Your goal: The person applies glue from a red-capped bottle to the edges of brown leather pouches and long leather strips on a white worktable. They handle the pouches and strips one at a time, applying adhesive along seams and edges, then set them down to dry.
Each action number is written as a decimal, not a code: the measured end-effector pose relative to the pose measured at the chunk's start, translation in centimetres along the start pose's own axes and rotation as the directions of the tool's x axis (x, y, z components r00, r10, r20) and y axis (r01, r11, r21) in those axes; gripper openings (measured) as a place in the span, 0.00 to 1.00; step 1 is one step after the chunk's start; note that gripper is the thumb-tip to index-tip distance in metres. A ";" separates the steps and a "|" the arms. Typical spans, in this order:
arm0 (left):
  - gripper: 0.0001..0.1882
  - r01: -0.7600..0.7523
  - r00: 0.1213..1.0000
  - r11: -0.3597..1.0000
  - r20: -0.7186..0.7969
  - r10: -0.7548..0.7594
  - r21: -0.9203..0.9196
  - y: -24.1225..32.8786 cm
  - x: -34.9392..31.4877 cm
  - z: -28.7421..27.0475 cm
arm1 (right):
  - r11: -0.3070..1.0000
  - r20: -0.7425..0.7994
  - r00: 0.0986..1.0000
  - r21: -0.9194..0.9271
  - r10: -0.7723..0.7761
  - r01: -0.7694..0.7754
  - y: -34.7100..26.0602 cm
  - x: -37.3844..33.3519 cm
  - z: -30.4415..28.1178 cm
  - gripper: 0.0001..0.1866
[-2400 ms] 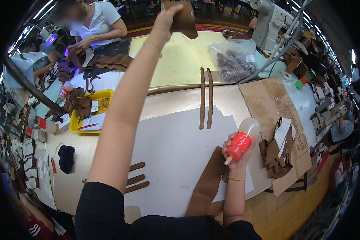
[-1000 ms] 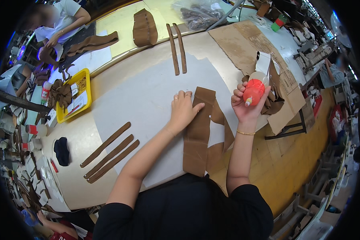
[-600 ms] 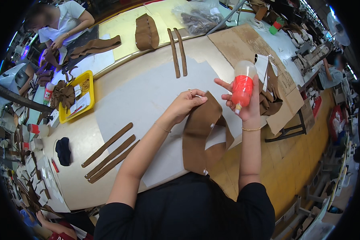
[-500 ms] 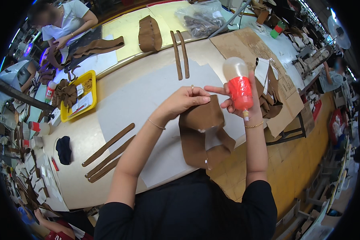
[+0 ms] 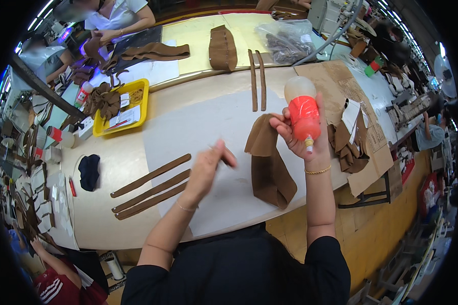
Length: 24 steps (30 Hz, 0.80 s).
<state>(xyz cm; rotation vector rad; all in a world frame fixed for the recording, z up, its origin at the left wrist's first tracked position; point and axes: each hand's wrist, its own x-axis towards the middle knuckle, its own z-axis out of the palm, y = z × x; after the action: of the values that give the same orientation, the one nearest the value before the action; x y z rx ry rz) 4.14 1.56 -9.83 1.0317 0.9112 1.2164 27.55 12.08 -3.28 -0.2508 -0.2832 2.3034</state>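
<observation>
Brown panel (image 5: 270, 175) released by left hand (image 5: 206, 169) since earlier frame; left fingers blurred, parted, empty. Panel's upper end now pinched by right hand (image 5: 296, 144) over desk (image 5: 99, 218); red-wrapped squeeze bottle (image 5: 304, 116) still held there, nozzle down.

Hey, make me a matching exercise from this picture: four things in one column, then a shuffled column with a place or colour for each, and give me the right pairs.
Things
1. Nozzle bottle
2. Tray
3. Three strips
4. Plastic bag

Places and colours
A. beside a grey tube
B. brown, side by side
C. in the right hand
D. yellow

Pairs: 1-C, 2-D, 3-B, 4-A
</observation>
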 end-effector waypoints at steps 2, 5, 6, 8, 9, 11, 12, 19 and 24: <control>0.33 0.179 0.973 0.954 0.189 -0.135 -0.241 -0.5 -1.1 1.6 | 0.996 0.100 0.995 0.080 0.018 -0.026 0.4 0.4 0.5 0.44; 0.38 0.147 0.983 0.942 0.150 -0.106 -0.303 0.7 -1.0 3.0 | 0.993 0.138 0.990 0.120 -0.017 0.001 1.6 0.9 2.6 0.44; 0.39 0.096 0.989 0.945 0.138 -0.055 -0.311 1.2 -0.3 2.8 | 0.993 0.173 0.985 0.118 -0.024 0.003 1.9 0.9 3.5 0.44; 0.41 0.016 0.979 0.960 0.198 0.042 -0.279 1.2 1.1 1.4 | 0.993 0.242 0.970 0.117 -0.038 0.010 2.6 0.6 4.8 0.44; 0.41 0.019 0.987 0.956 0.161 0.030 -0.293 2.0 1.2 1.7 | 0.993 0.263 0.963 0.118 -0.048 0.017 2.6 0.4 5.2 0.44; 0.42 0.034 0.996 0.949 0.087 -0.006 -0.313 4.5 1.1 2.8 | 0.991 0.305 0.950 0.133 -0.073 0.034 2.9 0.0 5.6 0.44; 0.45 0.000 0.992 0.947 0.120 0.041 -0.323 4.8 1.1 3.1 | 0.990 0.314 0.946 0.137 -0.083 0.041 3.2 -0.3 5.7 0.45; 0.40 0.318 0.948 0.525 0.251 -0.196 -0.790 3.2 5.2 -0.7 | 0.981 0.206 0.978 0.192 -0.016 -0.024 5.7 -2.0 3.2 0.42; 0.25 0.271 0.961 0.393 0.221 -0.168 -0.879 1.9 8.4 -4.0 | 0.983 -0.164 0.985 0.181 0.058 -0.028 8.1 -3.4 0.7 0.47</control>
<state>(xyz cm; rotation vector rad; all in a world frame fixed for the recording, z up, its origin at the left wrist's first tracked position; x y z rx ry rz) 0.91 10.51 -9.27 0.0430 0.1621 1.1609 24.01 4.12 -4.58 -0.3615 0.0146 2.3159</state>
